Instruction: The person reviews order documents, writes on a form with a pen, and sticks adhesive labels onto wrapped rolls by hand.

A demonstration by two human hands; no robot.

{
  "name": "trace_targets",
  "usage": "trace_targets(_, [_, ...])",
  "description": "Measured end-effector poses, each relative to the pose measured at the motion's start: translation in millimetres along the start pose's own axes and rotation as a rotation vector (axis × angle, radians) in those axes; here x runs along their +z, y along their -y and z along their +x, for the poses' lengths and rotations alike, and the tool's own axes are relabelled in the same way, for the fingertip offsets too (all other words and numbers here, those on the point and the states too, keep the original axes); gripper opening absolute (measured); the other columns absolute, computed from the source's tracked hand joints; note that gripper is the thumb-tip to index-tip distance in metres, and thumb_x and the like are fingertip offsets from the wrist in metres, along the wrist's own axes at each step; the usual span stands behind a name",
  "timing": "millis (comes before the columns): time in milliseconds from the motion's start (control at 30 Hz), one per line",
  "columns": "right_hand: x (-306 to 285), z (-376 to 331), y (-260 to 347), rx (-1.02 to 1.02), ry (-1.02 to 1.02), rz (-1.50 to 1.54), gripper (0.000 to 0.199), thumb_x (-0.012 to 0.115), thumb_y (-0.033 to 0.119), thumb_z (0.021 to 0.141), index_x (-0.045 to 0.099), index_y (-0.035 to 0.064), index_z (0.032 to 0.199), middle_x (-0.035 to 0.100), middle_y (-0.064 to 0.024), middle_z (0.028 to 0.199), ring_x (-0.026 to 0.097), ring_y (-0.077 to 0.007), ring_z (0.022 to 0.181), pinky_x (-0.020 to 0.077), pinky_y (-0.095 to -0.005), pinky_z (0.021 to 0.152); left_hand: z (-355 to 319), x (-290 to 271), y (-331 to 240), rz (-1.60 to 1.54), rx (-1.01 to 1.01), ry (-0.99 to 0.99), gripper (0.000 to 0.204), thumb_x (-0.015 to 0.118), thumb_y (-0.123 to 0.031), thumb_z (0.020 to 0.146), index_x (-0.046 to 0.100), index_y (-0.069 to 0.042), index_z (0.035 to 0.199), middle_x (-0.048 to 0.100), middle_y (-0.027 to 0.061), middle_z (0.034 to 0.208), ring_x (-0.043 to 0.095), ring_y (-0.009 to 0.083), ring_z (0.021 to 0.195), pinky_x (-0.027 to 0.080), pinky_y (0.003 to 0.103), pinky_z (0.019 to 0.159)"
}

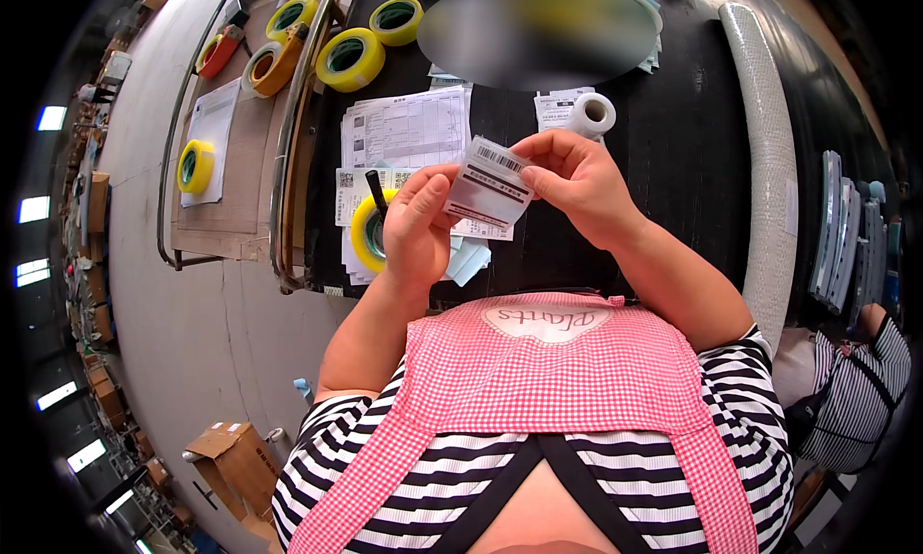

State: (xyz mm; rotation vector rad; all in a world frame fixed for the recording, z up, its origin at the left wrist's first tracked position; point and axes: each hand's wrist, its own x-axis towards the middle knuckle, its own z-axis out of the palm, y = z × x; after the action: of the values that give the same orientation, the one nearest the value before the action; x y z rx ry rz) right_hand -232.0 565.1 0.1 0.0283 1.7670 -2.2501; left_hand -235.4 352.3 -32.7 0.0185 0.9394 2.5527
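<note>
Above the near edge of the black table, a white shipping label with a barcode (pixel 490 184) is held up between my two hands. My left hand (pixel 419 222) pinches its left edge between thumb and fingers. The fingers of my right hand (pixel 582 177) grip the label's upper right corner. A black pen (pixel 376 190) sticks up beside my left hand; whether the hand holds it or it stands in the tape roll, I cannot tell. That yellow tape roll (pixel 361 233) is partly covered by my left hand. Printed sheets (pixel 409 126) lie beneath and beyond it.
A small white roll (pixel 593 114) rests right of the papers. Yellow tape rolls (pixel 350 60) stand at the far left. A metal-framed cart (pixel 288 169) with an orange tape dispenser (pixel 274 66) adjoins the table. A long wrapped roll (pixel 764 150) lies along the right; another person (pixel 851 400) is beyond.
</note>
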Motion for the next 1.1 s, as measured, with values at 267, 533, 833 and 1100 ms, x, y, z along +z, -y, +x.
trace_targets(267, [5.4,-2.1,-2.3,-0.052,0.041,-0.139,0.022,0.058,0.002,0.085,0.061,-0.0037,0.105,0.066,-0.0070,0.096,0.064,-0.0110,0.086,0.0519,-0.0260,0.081,-2.7,6.8,12.6,0.293,0.056,-0.107,0.015,0.066,-0.009,0.088,0.061,0.001,0.098,0.067,0.0080,0.089,0.062,0.0118,0.079,0.052,0.027,0.076])
trace_targets(533, [5.5,1.0,-4.6,-0.029,0.039,-0.124,0.022,0.058,0.002,0.085,0.061,-0.0044,0.106,0.066,-0.0073,0.096,0.064,-0.0111,0.087,0.0519,-0.0258,0.081,-1.0,2.7,15.8,0.304,0.054,-0.114,0.013,0.066,-0.010,0.088,0.060,0.000,0.093,0.066,0.0073,0.087,0.062,0.0106,0.077,0.051,0.026,0.073])
trace_targets(833, [3.9,6.2,-21.8,0.050,0.076,-0.031,0.019,0.057,0.008,0.091,0.062,-0.0015,0.107,0.066,-0.0056,0.093,0.061,-0.0088,0.085,0.0498,-0.0240,0.077,-24.7,-21.5,10.0,0.286,0.089,-0.140,0.011,0.064,-0.008,0.089,0.061,-0.001,0.097,0.066,0.0066,0.091,0.062,0.0108,0.081,0.051,0.028,0.079])
trace_targets(1100, [40.7,29.8,-53.3,-0.169,0.239,-0.818,0.017,0.058,0.007,0.088,0.066,0.0031,0.102,0.066,-0.0110,0.090,0.063,-0.0240,0.083,0.0503,-0.0330,0.075,-77.0,-98.3,-16.7,0.198,0.179,-0.184,0.016,0.060,-0.005,0.090,0.059,0.000,0.105,0.066,0.0081,0.099,0.063,0.0157,0.093,0.049,0.031,0.089])
